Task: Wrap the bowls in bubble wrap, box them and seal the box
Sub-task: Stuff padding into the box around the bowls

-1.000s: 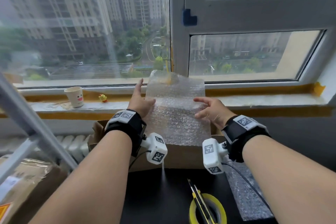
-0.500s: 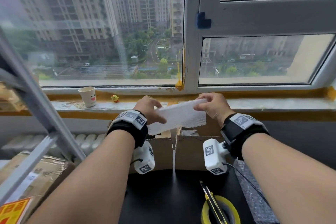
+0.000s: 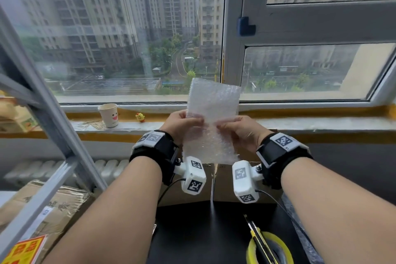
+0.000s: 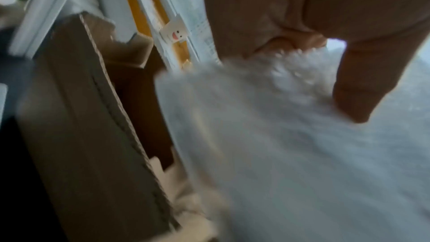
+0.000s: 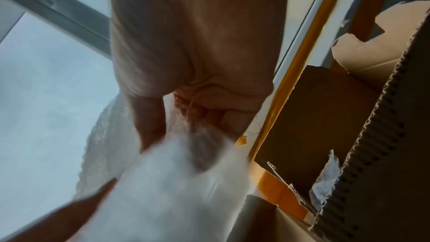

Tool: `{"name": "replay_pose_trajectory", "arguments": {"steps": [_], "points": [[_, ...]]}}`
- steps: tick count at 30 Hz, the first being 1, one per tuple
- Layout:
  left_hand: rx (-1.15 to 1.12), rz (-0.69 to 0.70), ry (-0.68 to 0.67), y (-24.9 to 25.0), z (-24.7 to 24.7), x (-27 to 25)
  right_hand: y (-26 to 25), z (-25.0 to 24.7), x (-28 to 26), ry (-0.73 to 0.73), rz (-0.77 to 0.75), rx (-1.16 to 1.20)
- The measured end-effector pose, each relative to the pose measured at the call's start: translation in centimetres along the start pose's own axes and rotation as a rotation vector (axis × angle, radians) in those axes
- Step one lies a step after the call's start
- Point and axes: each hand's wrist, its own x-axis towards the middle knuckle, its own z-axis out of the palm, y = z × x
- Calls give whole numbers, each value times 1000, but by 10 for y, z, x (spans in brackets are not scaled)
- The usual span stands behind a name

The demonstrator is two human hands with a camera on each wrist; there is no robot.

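A small sheet of bubble wrap (image 3: 212, 118) stands upright in front of the window, above the open cardboard box (image 3: 227, 182). My left hand (image 3: 184, 123) pinches its left edge and my right hand (image 3: 237, 128) pinches its right edge, thumbs on the near face. The left wrist view shows the bubble wrap (image 4: 291, 144) under my thumb, next to a raised box flap (image 4: 88, 135). In the right wrist view my fingers curl round the bubble wrap (image 5: 167, 181), with the box (image 5: 325, 117) on the right. No bowl is visible.
A yellow tape roll (image 3: 270, 251) with a utility knife (image 3: 257, 240) across it lies on the black table (image 3: 203, 231). More bubble wrap (image 3: 304, 242) lies at the right edge. A paper cup (image 3: 108, 114) and a small yellow toy (image 3: 140, 117) stand on the sill. A metal frame (image 3: 42, 113) slants at left above other boxes (image 3: 49, 206).
The sheet was first spread upright, then folded down flat between my hands, and now stands upright again, narrower, with both hands pinching it closer together.
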Motion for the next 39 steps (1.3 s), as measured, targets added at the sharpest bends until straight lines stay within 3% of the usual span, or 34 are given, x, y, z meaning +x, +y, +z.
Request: {"name": "replay_pose_trajectory", "arguments": {"steps": [3, 6, 11, 15, 19, 24, 29, 33, 35, 39], "points": [[67, -88, -54, -4, -15, -5, -1, 3, -1, -22, 49, 72], [-60, -123, -74, -6, -30, -10, 1, 8, 0, -74, 105, 203], [-142, -135, 3, -8, -46, -9, 5, 28, 6, -57, 98, 393], [-54, -226, -21, -7, -55, -8, 5, 40, 17, 25, 105, 158], [60, -235, -44, -12, -61, -1, 11, 47, 25, 44, -22, -64], [-35, -187, 9, -17, -69, 3, 14, 51, 32, -25, 98, 107], [-39, -173, -3, -20, -69, 8, 16, 59, 25, -15, 170, 72], [408, -80, 168, -28, -67, 20, 21, 61, 33, 193, -40, -258], [503, -38, 213, -27, -63, 22, 22, 63, 40, 317, -141, -455], [558, 30, 139, -20, -49, 24, 20, 70, 47, 472, -307, -814]]}}
